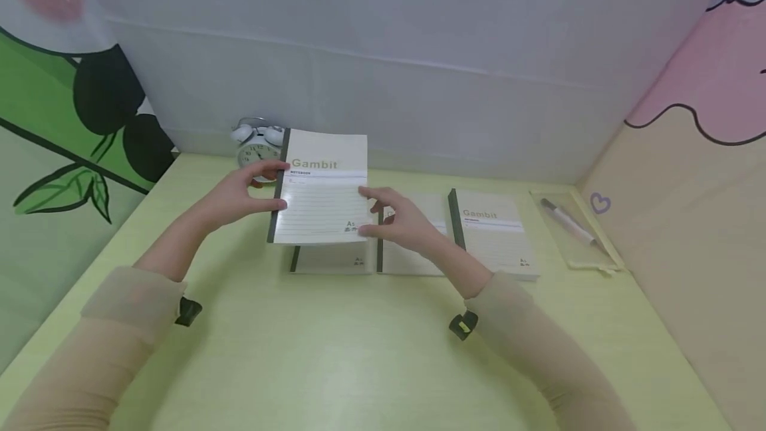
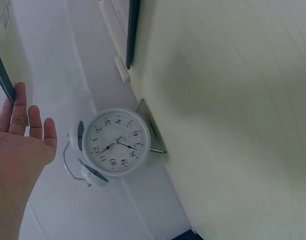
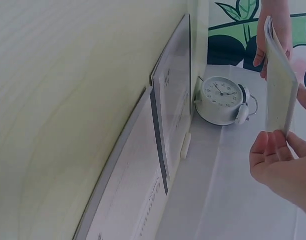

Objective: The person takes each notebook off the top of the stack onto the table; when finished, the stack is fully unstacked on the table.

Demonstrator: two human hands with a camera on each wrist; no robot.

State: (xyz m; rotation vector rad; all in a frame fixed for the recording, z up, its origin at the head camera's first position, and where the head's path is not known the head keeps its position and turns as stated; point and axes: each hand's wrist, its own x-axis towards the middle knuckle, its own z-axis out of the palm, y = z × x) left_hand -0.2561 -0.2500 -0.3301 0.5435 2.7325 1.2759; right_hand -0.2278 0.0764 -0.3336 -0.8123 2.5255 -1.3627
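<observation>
- While the raised notebook (image 1: 323, 208) is off the counter (image 1: 311, 351), partly hiding the left notebook (image 1: 329, 262) in the head view, the work seems partway along.
- The left notebook, middle notebook (image 1: 413, 259) and right notebook (image 1: 493, 235) lie in a row; the raised one is not yet down.
- Each grip pinches it: left hand (image 1: 235, 198) at its left edge, right hand (image 1: 402, 218) at its right.
- Both forearms slant inward, toward the far side.

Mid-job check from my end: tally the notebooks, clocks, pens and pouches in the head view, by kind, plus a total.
Notebooks: 4 with covers showing (1 raised, 3 lying flat)
Clock: 1
Pen: 1
Pouch: 1
Total: 7
</observation>
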